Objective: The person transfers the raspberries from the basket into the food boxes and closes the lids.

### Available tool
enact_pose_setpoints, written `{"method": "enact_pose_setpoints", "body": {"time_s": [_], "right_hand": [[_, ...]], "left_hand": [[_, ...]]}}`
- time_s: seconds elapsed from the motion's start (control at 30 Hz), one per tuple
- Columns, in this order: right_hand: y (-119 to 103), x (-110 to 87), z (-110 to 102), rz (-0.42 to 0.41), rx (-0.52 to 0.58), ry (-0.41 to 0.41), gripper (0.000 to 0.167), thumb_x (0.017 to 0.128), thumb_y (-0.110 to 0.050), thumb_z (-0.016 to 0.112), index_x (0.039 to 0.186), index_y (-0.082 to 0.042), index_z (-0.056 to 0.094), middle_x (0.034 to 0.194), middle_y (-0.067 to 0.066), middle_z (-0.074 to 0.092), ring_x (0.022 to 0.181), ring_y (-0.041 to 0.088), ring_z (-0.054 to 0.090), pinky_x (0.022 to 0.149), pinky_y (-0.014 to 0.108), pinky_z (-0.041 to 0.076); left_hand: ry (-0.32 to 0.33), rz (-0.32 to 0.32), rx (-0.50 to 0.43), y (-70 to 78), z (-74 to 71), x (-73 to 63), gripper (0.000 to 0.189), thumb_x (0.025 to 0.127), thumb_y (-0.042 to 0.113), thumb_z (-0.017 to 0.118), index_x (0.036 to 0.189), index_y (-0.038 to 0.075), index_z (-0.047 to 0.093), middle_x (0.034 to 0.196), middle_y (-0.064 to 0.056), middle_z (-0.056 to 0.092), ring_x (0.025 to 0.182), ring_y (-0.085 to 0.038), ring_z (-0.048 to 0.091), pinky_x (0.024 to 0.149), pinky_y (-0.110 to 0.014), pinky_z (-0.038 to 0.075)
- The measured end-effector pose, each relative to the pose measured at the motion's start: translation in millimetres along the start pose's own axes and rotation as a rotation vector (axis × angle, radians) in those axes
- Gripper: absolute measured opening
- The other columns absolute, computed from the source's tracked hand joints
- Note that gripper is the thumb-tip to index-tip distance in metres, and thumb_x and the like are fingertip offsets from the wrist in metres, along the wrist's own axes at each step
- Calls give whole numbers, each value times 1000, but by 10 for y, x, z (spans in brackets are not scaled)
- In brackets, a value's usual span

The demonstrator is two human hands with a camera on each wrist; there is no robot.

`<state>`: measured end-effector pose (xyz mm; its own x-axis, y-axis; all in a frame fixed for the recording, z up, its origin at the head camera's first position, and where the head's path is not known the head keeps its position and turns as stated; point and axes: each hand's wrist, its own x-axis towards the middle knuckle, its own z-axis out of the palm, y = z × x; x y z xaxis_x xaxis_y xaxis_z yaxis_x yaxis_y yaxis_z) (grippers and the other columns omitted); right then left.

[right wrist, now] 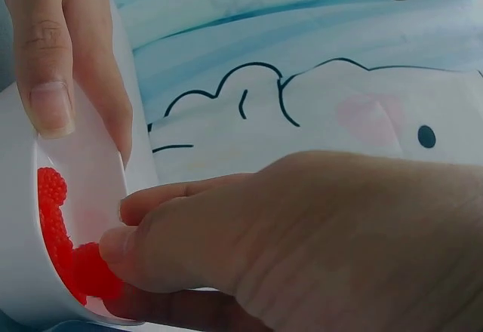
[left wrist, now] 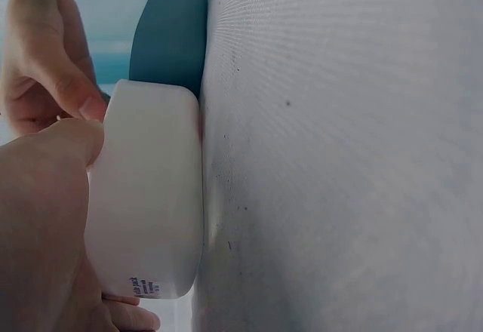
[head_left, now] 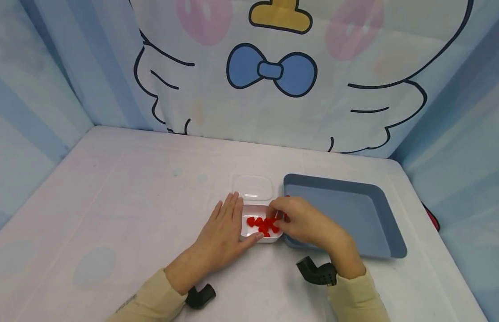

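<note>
A small white box stands on the table with several red raspberries inside. My left hand lies along the box's left end, fingers straight and together, and its thumb touches the near rim. From the right, my right hand reaches into the box. Its thumb and fingers pinch a red raspberry down among the others, partly covering it. In the left wrist view the box's white outer wall shows small dark print near one end.
A blue-grey tray stands right beside the box, under my right forearm. Behind the box lies a clear plastic lid. Black wrist cameras hang by both sleeves. A printed cloth closes the table's far edge.
</note>
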<state>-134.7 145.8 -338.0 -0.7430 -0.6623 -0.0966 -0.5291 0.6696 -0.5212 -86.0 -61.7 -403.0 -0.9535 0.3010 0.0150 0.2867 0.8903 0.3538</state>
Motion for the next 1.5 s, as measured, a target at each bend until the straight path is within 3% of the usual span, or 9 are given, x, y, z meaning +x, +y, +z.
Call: {"method": "enact_pose_setpoints", "body": {"time_s": [0.23,0.47,0.73,0.93,1.5], "right_hand": [[33,-31,-15,0,31,29,15,90,-2,67,104,-8,70,96,2,69,83,11,58,77,25,55],[115,-95,-99,31,56,116,17,91,-2,67,107,-6,69,99,3,69,88,14,62,83,33,57],[201,-144,-174,85,77,158,15,92,-3,64,107,-7,68,98,2,68,89,17,62,73,29,57],[246,-164,-185,123,50,188,16,92,-3,65,108,-6,68,101,4,69,91,17,62,81,35,57],[376,-223,-250,258,-16,175,17,92,-4,64,108,-2,67,106,12,69,92,23,64,75,36,57]], "left_hand": [[-2,3,2,8,8,4,96,91,64,54,154,-2,24,162,-20,26,152,-35,22,124,-53,20],[-12,-4,-6,17,7,4,97,90,64,56,154,0,23,162,-19,26,152,-35,22,124,-52,19],[-27,-22,-3,18,8,8,98,90,65,54,155,0,22,162,-18,26,152,-34,21,124,-51,18],[-31,-30,-5,16,7,-4,98,89,65,56,156,1,21,163,-17,25,153,-34,20,124,-51,18],[-10,-19,-13,29,21,10,96,90,63,56,155,1,23,163,-17,25,152,-34,21,124,-51,18]]}}
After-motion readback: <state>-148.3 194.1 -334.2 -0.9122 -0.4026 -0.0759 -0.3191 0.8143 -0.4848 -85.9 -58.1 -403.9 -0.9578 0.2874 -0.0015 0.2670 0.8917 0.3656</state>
